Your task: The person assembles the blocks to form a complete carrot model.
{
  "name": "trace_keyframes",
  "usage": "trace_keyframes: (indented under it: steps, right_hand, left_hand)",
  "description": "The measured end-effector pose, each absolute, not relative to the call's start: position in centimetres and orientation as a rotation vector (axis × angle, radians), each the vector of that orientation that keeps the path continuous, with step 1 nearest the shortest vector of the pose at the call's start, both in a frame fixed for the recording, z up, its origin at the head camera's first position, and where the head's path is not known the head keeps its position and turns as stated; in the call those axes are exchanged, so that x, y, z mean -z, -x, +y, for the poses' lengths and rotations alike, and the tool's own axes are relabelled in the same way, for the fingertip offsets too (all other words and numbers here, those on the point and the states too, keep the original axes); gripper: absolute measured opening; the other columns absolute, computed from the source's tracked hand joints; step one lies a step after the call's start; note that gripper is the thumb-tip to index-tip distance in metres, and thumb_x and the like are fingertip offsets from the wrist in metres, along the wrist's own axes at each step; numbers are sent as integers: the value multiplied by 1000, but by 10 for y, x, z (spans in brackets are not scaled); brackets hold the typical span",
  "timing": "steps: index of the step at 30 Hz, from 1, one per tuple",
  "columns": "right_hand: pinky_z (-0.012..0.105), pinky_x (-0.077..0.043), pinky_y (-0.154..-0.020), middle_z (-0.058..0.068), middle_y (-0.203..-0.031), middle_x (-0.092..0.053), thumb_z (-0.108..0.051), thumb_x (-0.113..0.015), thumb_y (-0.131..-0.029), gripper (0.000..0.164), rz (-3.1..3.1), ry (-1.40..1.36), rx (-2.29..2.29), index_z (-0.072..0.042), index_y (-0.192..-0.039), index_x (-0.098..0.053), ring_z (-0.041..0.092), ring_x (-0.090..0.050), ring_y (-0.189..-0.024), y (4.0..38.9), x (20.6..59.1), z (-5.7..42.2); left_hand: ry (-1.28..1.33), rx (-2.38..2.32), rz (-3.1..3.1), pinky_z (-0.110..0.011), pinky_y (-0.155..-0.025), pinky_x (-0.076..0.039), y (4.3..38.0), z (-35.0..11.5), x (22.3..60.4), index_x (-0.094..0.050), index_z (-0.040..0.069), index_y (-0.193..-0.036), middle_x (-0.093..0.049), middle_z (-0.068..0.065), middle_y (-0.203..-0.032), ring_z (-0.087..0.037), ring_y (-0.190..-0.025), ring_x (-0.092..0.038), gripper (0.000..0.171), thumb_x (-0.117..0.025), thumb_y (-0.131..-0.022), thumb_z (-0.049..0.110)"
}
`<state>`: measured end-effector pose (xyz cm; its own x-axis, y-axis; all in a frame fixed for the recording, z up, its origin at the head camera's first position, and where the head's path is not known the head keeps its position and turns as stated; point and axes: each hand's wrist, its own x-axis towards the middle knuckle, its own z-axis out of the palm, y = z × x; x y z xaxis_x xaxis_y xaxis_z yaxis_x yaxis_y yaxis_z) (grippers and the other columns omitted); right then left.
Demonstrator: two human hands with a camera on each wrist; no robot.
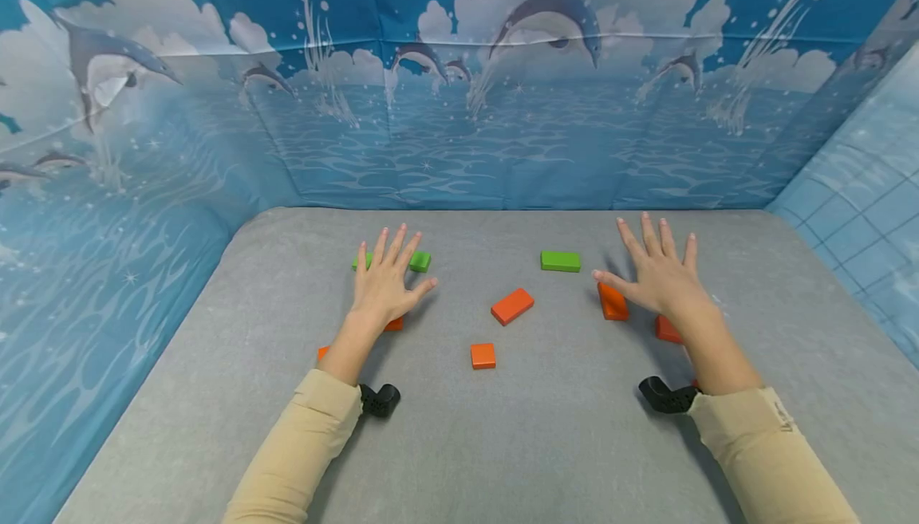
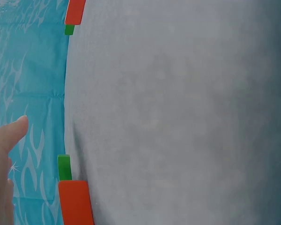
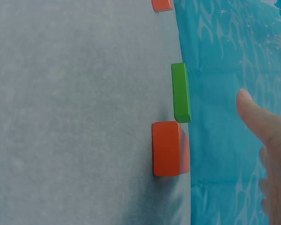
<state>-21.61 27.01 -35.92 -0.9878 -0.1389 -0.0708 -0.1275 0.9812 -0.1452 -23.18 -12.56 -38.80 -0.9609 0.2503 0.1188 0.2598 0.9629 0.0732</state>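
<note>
Both hands hover over the grey table with fingers spread and hold nothing. My left hand [image 1: 384, 289] partly hides green blocks [image 1: 420, 262] beyond it and an orange block [image 1: 393, 324] below its palm. Another orange block [image 1: 322, 353] peeks out beside the left wrist. Near the thumb of my right hand [image 1: 660, 277] lies an orange block [image 1: 613, 302]; a second orange block [image 1: 668, 330] is partly covered by that wrist. Between the hands lie an oblong orange block [image 1: 513, 306], a small square orange block [image 1: 483, 356] and a green block [image 1: 560, 262].
The grey cloth-covered table [image 1: 531, 444] ends at a blue dolphin-print curtain [image 1: 459, 133] behind, with more curtain along both sides. Black curved pieces [image 1: 380, 401] stick out at both sleeve cuffs. The left wrist view shows an orange block [image 2: 76, 202] against a green block [image 2: 64, 167].
</note>
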Motion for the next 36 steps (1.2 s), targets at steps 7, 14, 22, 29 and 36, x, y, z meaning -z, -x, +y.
trace_keyframes:
  steps: [7, 14, 22, 29, 36]
  right_hand:
    - [58, 27, -92, 17, -147, 23, -74, -35, -80, 97, 3045, 211, 235, -19, -147, 11, 40, 21, -132, 216, 361, 271]
    - [59, 24, -94, 16, -148, 22, -73, -35, -81, 96, 3059, 228, 262, -21, -146, 12, 41, 18, -134, 214, 361, 268]
    - [63, 10, -99, 13, -151, 15, -65, -42, -85, 91, 3112, 328, 544, -25, -147, 11, 38, 10, -137, 207, 364, 244]
    - [66, -8, -96, 14, -152, -8, -53, -56, -84, 86, 3155, 442, 928, -23, -149, -7, 39, -12, -136, 200, 381, 204]
    - [64, -20, -92, 12, -146, -28, -43, -67, -80, 81, 3110, 525, 1181, -15, -144, -25, 35, -29, -129, 192, 398, 169]
  left_hand:
    - [394, 149, -3018, -51, -108, 6, 232, -125, 388, -4, 30, -148, 3, 3, -154, -23, -140, 6, 79, -37, -86, 66]
    - [401, 151, -3011, -51, -108, 3, 232, -126, 389, -4, 29, -148, 1, 2, -154, -23, -140, 5, 80, -36, -86, 67]
    - [492, 421, -2892, -52, -108, -2, 227, -136, 385, -14, 26, -148, -6, 0, -154, -24, -140, -3, 81, -47, -84, 62]
    - [673, 776, -2759, -57, -105, -9, 218, -159, 389, -22, 25, -146, -17, -5, -152, -31, -137, -14, 81, -63, -81, 49]
    - [714, 932, -2847, -56, -105, -10, 209, -180, 396, -29, 22, -144, -27, -6, -148, -27, -136, -18, 81, -70, -77, 42]
